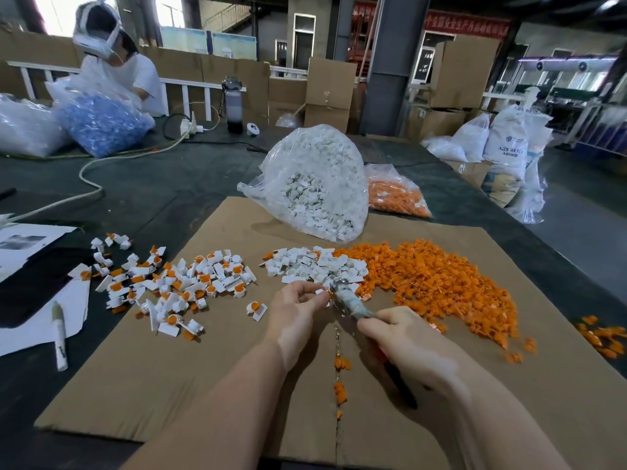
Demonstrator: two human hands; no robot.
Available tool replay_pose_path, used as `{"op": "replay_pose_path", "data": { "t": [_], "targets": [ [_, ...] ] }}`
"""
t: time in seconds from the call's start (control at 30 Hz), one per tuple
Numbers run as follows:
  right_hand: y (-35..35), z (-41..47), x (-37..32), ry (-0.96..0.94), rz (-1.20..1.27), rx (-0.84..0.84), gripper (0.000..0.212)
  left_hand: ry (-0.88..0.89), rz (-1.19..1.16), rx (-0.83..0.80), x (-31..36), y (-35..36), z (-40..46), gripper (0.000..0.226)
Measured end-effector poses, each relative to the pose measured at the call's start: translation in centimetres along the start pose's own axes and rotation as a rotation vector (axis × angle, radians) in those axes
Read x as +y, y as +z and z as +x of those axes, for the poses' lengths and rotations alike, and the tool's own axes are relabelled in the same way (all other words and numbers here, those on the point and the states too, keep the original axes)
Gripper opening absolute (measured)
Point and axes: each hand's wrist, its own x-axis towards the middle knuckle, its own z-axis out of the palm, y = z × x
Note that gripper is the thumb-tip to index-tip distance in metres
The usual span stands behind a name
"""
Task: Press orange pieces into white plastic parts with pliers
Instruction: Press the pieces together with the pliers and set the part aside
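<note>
Right hand (403, 337) grips pliers (349, 301); left hand (298, 308) pinches 1 white part (320, 292) at jaws, over cardboard (169, 374).

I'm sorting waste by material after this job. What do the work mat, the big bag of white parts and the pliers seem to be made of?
Work mat: brown cardboard, matte, with a fold seam down the middle.
Big bag of white parts: thin clear plastic film, glossy and crinkled.
Pliers: head looks like grey metal with a dull shine; the right hand hides most of the dark handles, material unclear.
</note>
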Motion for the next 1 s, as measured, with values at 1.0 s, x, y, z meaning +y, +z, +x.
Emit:
{"op": "replay_pose_path", "data": {
  "t": [1.0],
  "targets": [
    [1.1,1.4,2.5,-0.018,-0.27,0.373,0.034,0.086,0.093,0.017,-0.7,0.1,0.1,0.006]
  ]
}}
